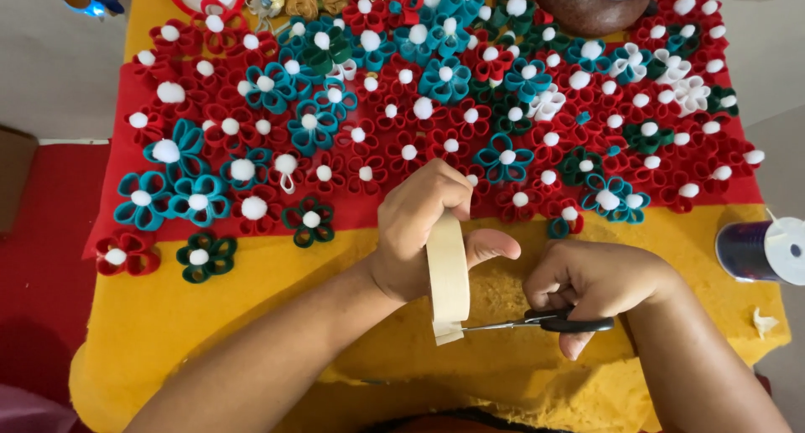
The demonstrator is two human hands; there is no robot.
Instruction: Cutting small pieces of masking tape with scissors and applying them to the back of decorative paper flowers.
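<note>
Beyond both hands, dozens of finished felt flowers (436,81) cover the red cloth (105,190) on the yellow worktop (168,316). Left hand (419,228) is closed around a cream tape roll (447,274); just right, the right hand (591,286) grips scissors (537,321), blades at the tape's loose end, not cut through.

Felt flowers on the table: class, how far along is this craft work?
Done: dozens of felt flowers with white pompom centres cover the red cloth. In hand: left hand holds a roll of tape; right hand snips its end with scissors. What remains cannot be told.
</note>
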